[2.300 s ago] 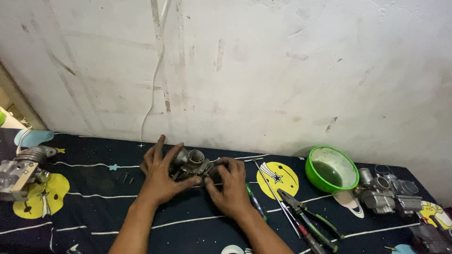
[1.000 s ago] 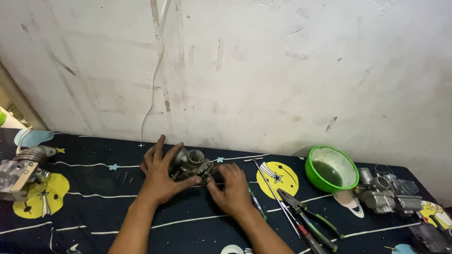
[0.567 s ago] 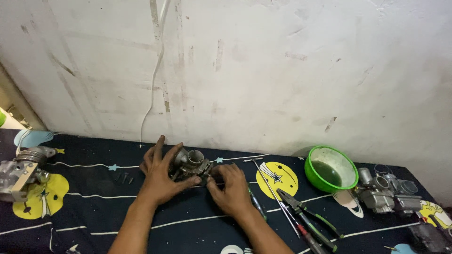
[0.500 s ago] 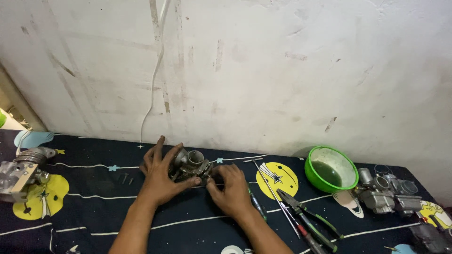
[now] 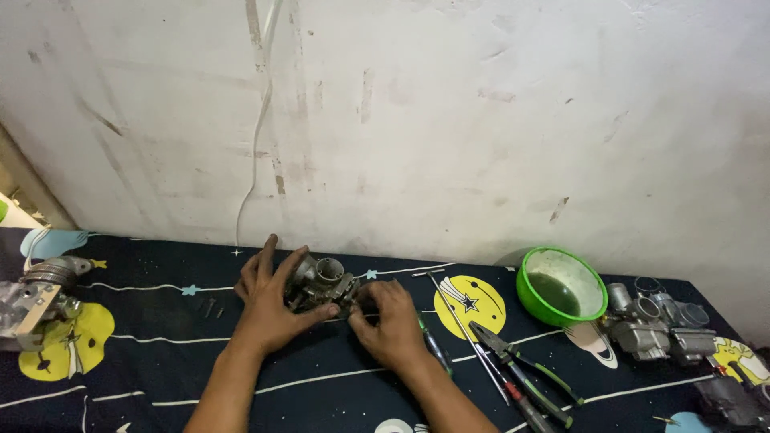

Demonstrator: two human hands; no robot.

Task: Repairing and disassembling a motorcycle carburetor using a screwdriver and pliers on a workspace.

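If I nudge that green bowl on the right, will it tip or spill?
The green bowl looks like thin plastic, so probably light and easy to slide. Dark liquid pools inside, so a sharp push would likely slosh it. Its wide shape suggests it won't readily tip.

Dark blue space-print cloth (image 5: 160, 377) covers the surface. Round green plastic bowl (image 5: 561, 286) holding dark liquid sits right, grey metal engine parts (image 5: 654, 325) just beside it. Green-handled pliers (image 5: 521, 371) and thin metal rod (image 5: 465, 333) lie nearby. Another metal assembly (image 5: 36, 297) far left.
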